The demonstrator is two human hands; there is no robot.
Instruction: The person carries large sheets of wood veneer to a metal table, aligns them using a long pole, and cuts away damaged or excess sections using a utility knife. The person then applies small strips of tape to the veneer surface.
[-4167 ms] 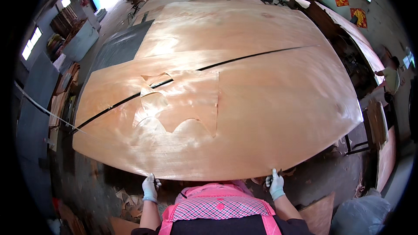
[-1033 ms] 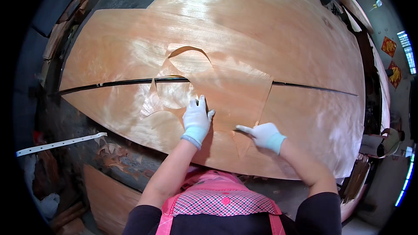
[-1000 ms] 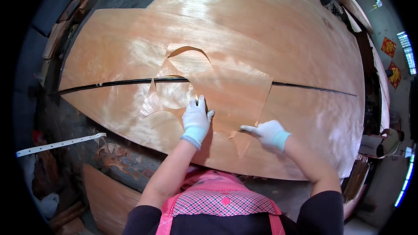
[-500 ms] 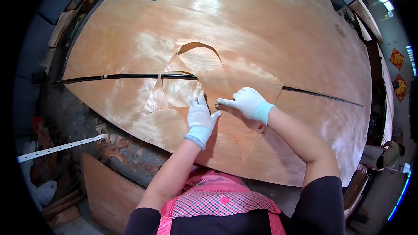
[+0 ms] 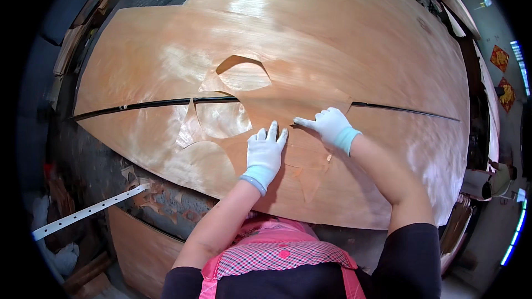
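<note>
A large thin sheet of pale wood veneer covers the work table, split by a dark narrow gap. A smaller veneer piece with curved cut-outs lies over the gap. My left hand, in a white glove, presses flat on this piece with its fingers spread. My right hand, also gloved, rests just to the right, forefinger pointing left along the piece's edge. A thin dark tip, seemingly a small blade, shows at that fingertip. A small triangular offcut lies near my wrists.
Torn veneer scraps lie on the dark table edge at the lower left. A white perforated metal strip juts out below it. Another veneer sheet leans under the table. Stacked boards run along the right side.
I have leaned in from the table's near edge. My left hand has stayed flat on the veneer piece. My right hand has moved up and left, close to the left hand.
</note>
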